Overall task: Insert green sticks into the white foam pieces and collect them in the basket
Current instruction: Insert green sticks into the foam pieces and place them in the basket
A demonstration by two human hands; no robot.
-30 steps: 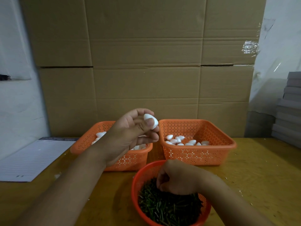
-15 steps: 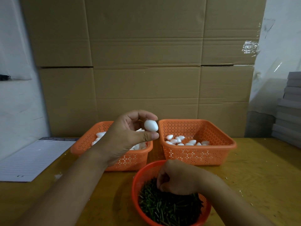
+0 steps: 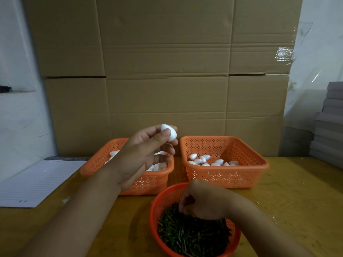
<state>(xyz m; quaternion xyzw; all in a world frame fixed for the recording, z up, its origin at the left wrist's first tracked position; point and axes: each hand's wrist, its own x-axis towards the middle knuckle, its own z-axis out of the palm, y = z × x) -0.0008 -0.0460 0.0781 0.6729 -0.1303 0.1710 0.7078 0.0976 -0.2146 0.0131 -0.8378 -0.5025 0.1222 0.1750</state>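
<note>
My left hand [image 3: 146, 154] is raised above the left orange basket [image 3: 96, 164] and pinches a white egg-shaped foam piece [image 3: 169, 131] between thumb and fingertips. Loose white foam pieces [image 3: 159, 166] lie in that basket, partly hidden by the hand. The right orange basket [image 3: 258, 164] holds several foam pieces [image 3: 204, 161]. My right hand [image 3: 204, 200] is curled down into the round red bowl [image 3: 157, 203], fingertips among the green sticks [image 3: 193, 236]; whether it holds a stick is hidden.
A lined paper pad [image 3: 37, 180] lies at the left on the wooden table [image 3: 297, 201]. Large cardboard boxes [image 3: 167, 71] form a wall behind the baskets. Grey stacked sheets [image 3: 330, 123] stand at the right edge.
My left hand has turned the foam piece in its fingertips and lifted it slightly. My right hand stays in the bowl of sticks with little movement.
</note>
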